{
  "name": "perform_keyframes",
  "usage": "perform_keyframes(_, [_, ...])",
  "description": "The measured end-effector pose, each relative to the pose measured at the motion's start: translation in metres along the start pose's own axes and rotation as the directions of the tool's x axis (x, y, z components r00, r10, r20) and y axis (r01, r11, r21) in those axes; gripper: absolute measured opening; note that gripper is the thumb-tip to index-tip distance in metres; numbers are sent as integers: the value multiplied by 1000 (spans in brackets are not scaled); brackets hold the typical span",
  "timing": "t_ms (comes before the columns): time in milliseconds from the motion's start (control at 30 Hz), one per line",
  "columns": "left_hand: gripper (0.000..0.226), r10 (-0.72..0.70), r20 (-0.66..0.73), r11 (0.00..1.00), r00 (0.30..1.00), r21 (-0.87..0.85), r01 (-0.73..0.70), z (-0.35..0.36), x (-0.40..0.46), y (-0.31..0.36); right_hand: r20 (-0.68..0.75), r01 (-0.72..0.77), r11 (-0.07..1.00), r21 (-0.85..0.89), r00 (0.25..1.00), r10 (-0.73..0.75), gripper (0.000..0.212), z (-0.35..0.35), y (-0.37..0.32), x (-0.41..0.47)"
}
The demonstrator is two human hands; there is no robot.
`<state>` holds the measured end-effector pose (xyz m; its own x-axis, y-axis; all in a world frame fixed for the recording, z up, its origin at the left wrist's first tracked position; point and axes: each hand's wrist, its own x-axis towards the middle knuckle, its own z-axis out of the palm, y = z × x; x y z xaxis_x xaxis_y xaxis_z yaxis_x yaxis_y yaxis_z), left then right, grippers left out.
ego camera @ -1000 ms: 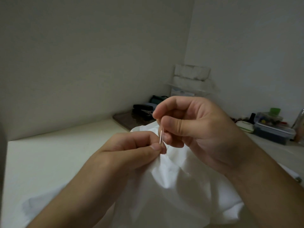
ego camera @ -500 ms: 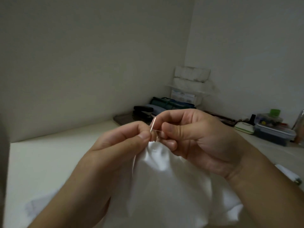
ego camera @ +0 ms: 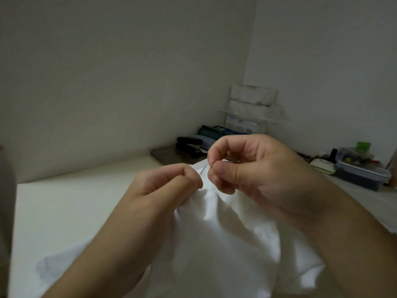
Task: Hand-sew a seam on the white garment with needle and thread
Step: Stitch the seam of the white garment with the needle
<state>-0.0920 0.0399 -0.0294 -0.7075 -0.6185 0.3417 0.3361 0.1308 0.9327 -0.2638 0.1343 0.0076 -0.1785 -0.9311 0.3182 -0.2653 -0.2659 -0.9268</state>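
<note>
Where the head view looks down on the work, the left hand pinches a raised fold of the white garment between thumb and curled fingers, and the right hand pinches the needle between thumb tip and forefinger. Both grips are pressed together, neither spread. The needle slants from the right fingertips down toward the left fingertips; its lower end meets the fold just beside the left thumb, though whether the point has entered the cloth cannot be told. The thread is too fine to make out.

The step in hand is judged to be the taking of a stitch at the pinched edge. To do it well, the left grip should keep the fold taut and close to the entry point, the needle should pass through both layers at a shallow angle, and the right grip should then draw it along its own axis, so that the cloth does not pucker and the left fingertips are not pricked.

Relative to the grips, the garment hangs below and between the two hands, held up off the desk, its lower folds spreading toward the desk's near edge. A stapler and a lidded box lie along the far edge, well apart from the work.
</note>
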Motion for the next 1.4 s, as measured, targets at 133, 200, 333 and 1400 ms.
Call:
perform_keyframes(133, [21, -62, 59, 998, 996, -9, 62, -2, -2, 4, -6, -11, 994, 112, 1000, 11, 6, 5, 4, 2])
perform_keyframes(200, [20, -95, 102, 993, 990, -58, 102, -2, -2, 6, 34, -47, 981, 187, 999, 41, 7, 7, 5, 3])
perform_keyframes(333, [14, -100, 194, 981, 976, -145, 130, -6, 0, 9, 98, -109, 959, 260, 991, 86, 7, 8, 9, 4])
perform_keyframes(1400, [18, -55, -42, 998, 998, -35, 54, -2, 0, 3, 80, -106, 975, 193, 992, 92, 7, 10, 5, 2])
